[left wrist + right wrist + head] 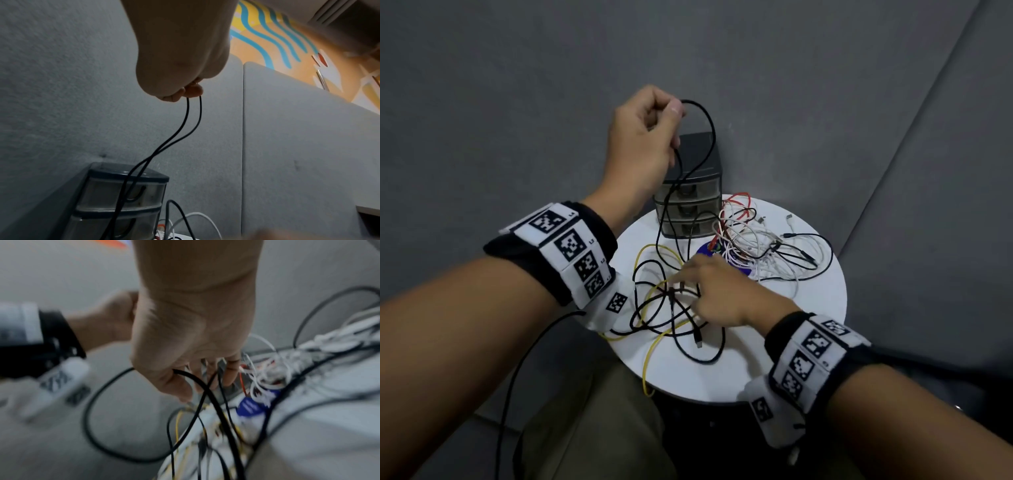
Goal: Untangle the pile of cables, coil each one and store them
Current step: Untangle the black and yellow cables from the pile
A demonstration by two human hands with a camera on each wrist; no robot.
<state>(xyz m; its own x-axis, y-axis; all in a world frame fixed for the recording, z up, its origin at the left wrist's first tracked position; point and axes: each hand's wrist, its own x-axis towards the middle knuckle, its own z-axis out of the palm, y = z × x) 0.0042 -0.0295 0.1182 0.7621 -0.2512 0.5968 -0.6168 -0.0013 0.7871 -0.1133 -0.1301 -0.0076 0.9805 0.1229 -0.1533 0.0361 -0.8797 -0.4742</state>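
Cables lay tangled on the round white counter against grey padded walls. My left hand pinched a raised black cable before the drawer unit; my right hand had fingers hooked through black strands.

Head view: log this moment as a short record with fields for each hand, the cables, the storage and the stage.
left hand: raised, pinches a loop of black cable
right hand: low in the black and yellow tangle; grip blurred
cable pile: white and red, untouched on the round table
drawer unit: three drawers, closed
stage: untangling, nothing coiled
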